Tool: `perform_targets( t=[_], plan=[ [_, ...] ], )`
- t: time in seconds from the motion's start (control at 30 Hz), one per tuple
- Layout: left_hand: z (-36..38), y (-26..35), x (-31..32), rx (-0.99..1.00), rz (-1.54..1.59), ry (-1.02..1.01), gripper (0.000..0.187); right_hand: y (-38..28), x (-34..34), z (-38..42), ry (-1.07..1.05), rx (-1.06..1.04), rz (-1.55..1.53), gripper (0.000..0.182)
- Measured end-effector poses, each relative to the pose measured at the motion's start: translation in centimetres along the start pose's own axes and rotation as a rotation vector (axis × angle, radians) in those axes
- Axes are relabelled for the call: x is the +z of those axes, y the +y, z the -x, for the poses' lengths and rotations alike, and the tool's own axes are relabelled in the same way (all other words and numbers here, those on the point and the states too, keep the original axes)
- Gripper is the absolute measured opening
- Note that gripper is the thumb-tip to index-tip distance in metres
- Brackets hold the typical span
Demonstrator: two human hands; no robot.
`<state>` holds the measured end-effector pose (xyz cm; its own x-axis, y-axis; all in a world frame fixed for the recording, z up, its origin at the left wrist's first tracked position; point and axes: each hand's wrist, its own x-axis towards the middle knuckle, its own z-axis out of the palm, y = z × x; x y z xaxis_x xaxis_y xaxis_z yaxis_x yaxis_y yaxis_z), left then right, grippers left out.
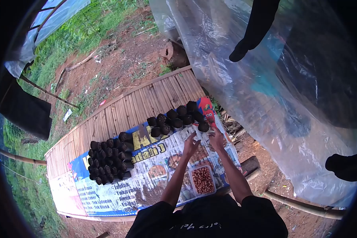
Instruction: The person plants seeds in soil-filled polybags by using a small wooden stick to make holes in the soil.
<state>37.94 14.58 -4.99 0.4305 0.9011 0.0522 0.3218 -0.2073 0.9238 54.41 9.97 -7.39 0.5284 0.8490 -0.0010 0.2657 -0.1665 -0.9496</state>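
On bamboo bench (119, 107), printed banner (107, 190) (outdoors); left hand (191, 144), right hand (217, 139), each grip apart, empty.

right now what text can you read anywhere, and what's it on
"adah" with more cut off, in large yellow letters on the banner covering the platform.
White list lines at the banner's lower edge: too blurred to read.
Pale writing on the person's black shirt: too blurred to read.

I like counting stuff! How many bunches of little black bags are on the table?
2. One big bunch sits at the table's left part; a smaller bunch sits beyond the hands. Bags behind others may be hidden.
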Motion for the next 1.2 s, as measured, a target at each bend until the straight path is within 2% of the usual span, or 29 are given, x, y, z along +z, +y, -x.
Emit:
perform_targets(
  t=[0.03, 0.1, 0.13, 0.17, 0.23, 0.37, 0.43, 0.5, 0.57, 0.6, 0.7, 0.73, 0.83, 0.87, 0.97, 1.03, 1.1, 1.2],
  plan=[
    [0.9, 0.0, -0.7, 0.002, -0.001, 0.006, 0.047, -0.8, -0.6, 1.2, -0.004, -0.005, -0.001, 0.045],
    [3.1, 0.0, -2.7, -0.167, 0.052, -0.079, 0.048, -2.3, -1.7, 3.7, -0.002, 0.059, -0.078, 0.038],
    [4.5, 0.3, -3.6, -0.157, 0.092, -0.043, 0.045, -2.2, -2.1, 5.0, 0.013, 0.050, -0.095, 0.030],
    [6.1, 0.6, -4.7, -0.159, 0.092, -0.027, 0.045, -2.0, -2.4, 6.5, -0.002, 0.042, -0.095, 0.030],
    [9.2, 0.6, -6.9, -0.306, 0.133, -0.001, 0.036, -2.7, -2.6, 9.1, 0.033, 0.080, -0.100, 0.023],
    [15.7, -2.1, -9.0, -0.337, 0.297, 0.187, 0.028, -5.9, -2.7, 13.3, -0.123, 0.081, -0.060, 0.021],
    [18.6, -0.6, -10.5, -0.479, 0.296, 0.201, 0.025, -7.2, -1.5, 14.8, -0.080, -0.073, 0.035, 0.020],
    [21.0, 0.8, -11.5, -0.527, 0.371, 0.244, 0.026, -8.9, -0.8, 16.5, -0.128, -0.081, 0.095, 0.020],
    [22.7, 0.8, -12.6, -0.604, 0.517, 0.281, 0.024, -10.7, 0.2, 17.4, -0.261, -0.250, 0.147, 0.020],
    [23.1, 1.0, -13.2, -0.602, 0.516, 0.304, 0.024, -10.8, 1.1, 18.0, -0.329, -0.156, 0.109, 0.017],
    [25.1, 1.0, -14.3, -0.505, 0.513, 0.353, 0.029, -11.3, 4.4, 19.5, -0.391, -0.161, -0.028, 0.016],
    [25.5, 0.7, -15.0, -0.504, 0.512, 0.361, 0.034, -11.6, 5.3, 20.0, -0.435, -0.150, -0.019, 0.017],
    [26.6, -0.2, -17.9, -0.519, 0.516, 0.382, 0.032, -12.8, 8.3, 21.0, -0.513, -0.137, 0.107, 0.019],
    [27.1, -0.7, -19.1, -0.491, 0.490, 0.368, 0.031, -12.6, 9.8, 21.6, -0.510, -0.118, 0.035, 0.019],
    [28.5, -2.2, -22.9, -0.499, 0.526, 0.410, 0.032, -12.7, 13.7, 22.9, -0.584, -0.139, 0.068, 0.018],
    [28.9, -2.1, -25.4, -0.523, 0.609, 0.487, 0.029, -13.2, 16.2, 23.8, -0.601, -0.143, 0.068, 0.018],
    [29.6, -3.5, -27.8, -0.514, 0.560, 0.522, 0.029, -13.5, 19.2, 24.3, -0.709, -0.134, 0.085, 0.020],
    [29.3, -6.6, -30.8, -0.542, 0.409, 0.684, 0.030, -14.4, 23.5, 24.7, -0.736, -0.149, 0.121, 0.020]
  ],
)
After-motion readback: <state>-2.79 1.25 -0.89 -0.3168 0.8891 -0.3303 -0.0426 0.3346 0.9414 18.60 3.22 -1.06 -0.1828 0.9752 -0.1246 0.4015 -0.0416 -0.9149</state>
